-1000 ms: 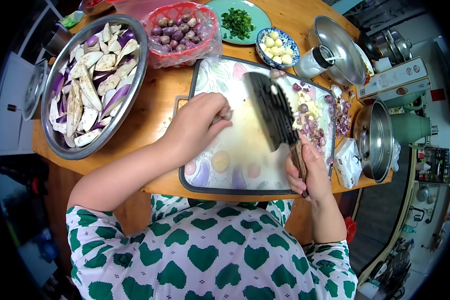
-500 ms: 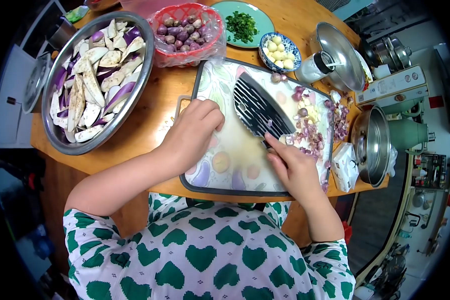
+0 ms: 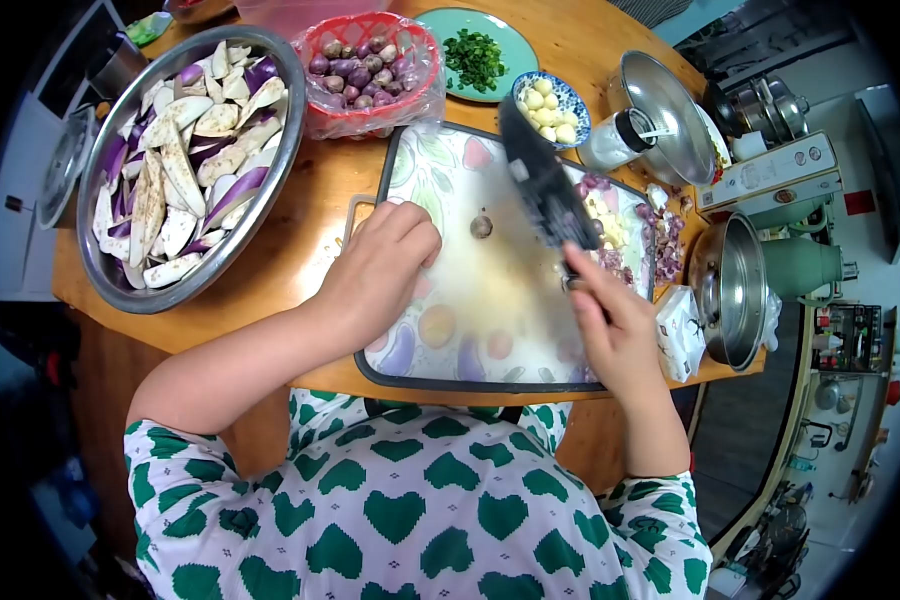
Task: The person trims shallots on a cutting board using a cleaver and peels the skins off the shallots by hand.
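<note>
On the patterned cutting board (image 3: 450, 350) lies one small round purple shallot (image 3: 481, 227), left of the knife. My right hand (image 3: 615, 325) grips the handle of a black-bladed knife (image 3: 545, 180), which is raised over the board and blurred by motion. My left hand (image 3: 385, 260) rests at the board's left edge, its fingers curled in; what they hold, if anything, is hidden. Chopped pale pieces (image 3: 607, 222) and purple skins (image 3: 664, 240) lie on the right side of the board and beyond it.
A steel basin of cut eggplant (image 3: 185, 170) stands at left. Behind the board are a red basket of shallots (image 3: 365, 75), a green plate (image 3: 515, 50) with chopped greens and a bowl of peeled cloves (image 3: 550, 105). A jar (image 3: 610, 140), steel bowl (image 3: 665, 110), pan (image 3: 730, 290) and tissue pack (image 3: 678, 335) stand right.
The knife lay flat and low over the board half a second ago; now it is lifted and further right, and the shallot shows on the board. My left hand has barely moved.
</note>
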Motion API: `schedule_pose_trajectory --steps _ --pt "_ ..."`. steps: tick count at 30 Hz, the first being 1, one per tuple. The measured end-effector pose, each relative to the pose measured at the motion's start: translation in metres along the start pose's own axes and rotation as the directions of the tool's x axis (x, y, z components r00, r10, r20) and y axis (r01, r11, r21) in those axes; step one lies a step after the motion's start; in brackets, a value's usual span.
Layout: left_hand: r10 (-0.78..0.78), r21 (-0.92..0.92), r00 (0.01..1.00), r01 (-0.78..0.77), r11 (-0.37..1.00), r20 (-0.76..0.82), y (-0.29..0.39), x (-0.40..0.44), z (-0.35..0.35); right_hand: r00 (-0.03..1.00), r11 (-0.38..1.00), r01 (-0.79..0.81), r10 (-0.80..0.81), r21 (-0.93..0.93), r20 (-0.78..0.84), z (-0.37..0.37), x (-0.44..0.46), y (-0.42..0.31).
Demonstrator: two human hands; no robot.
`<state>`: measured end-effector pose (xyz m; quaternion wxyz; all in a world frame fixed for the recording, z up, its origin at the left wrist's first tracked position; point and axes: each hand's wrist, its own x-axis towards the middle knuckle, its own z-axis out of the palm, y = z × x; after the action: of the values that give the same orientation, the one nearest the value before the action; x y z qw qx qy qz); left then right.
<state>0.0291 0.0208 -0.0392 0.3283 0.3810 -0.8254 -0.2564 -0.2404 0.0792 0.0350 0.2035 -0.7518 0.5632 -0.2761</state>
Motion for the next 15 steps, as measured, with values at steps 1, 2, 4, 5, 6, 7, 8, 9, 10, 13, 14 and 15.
schedule_pose_trajectory --steps 1,2,4,5,6,7,8,9,10,13,14,15 --pt "-0.003 -0.005 1.0 0.003 1.0 -0.005 0.0 0.0 0.0 0.999 1.0 0.02 -0.02 0.009 -0.034 0.0 -0.002 0.0" --pt "-0.004 -0.008 1.0 0.004 1.0 -0.008 0.0 -0.001 0.0 0.997 0.999 0.04 -0.039 0.016 -0.068 -0.001 -0.004 0.001" --pt "-0.003 -0.005 1.0 0.003 1.0 -0.003 0.0 0.0 -0.001 0.987 0.99 0.134 -0.137 -0.044 -0.079 0.004 -0.005 0.004" --pt "-0.002 -0.004 1.0 0.002 1.0 0.0 0.0 0.0 -0.001 0.976 0.973 0.206 -0.212 -0.107 -0.05 0.01 -0.004 0.007" --pt "-0.001 -0.001 1.0 0.001 1.0 -0.001 0.0 0.0 -0.001 0.983 0.978 0.115 -0.086 -0.173 0.164 0.019 -0.006 0.009" --pt "0.003 0.003 1.0 -0.003 1.0 0.003 0.0 0.0 -0.001 0.979 0.977 0.051 -0.008 -0.208 0.203 0.03 -0.008 0.013" --pt "0.006 0.007 1.0 -0.006 1.0 0.005 0.0 0.0 0.0 0.976 0.971 0.069 -0.018 -0.227 0.218 0.025 -0.009 0.013" --pt "0.01 0.02 1.0 -0.01 1.0 0.027 0.0 0.0 -0.001 0.972 0.966 0.088 -0.03 -0.243 0.235 0.017 -0.005 0.01" --pt "0.019 0.031 0.998 -0.021 0.999 0.059 0.0 0.0 -0.001 0.971 0.996 -0.084 0.09 -0.037 0.222 0.011 -0.006 0.008" --pt "0.095 0.041 0.988 -0.1 0.994 0.122 -0.003 0.009 0.001 0.938 0.796 -0.345 0.285 0.498 0.195 -0.002 -0.011 0.018" --pt "0.123 0.04 0.982 -0.13 0.991 0.142 -0.003 0.01 0.002 0.934 0.725 -0.352 0.314 0.592 0.171 -0.007 -0.011 0.016" --pt "0.13 0.025 0.972 -0.137 0.99 0.194 -0.002 0.014 0.003 0.927 0.644 -0.348 0.345 0.681 0.148 -0.011 -0.01 0.015"
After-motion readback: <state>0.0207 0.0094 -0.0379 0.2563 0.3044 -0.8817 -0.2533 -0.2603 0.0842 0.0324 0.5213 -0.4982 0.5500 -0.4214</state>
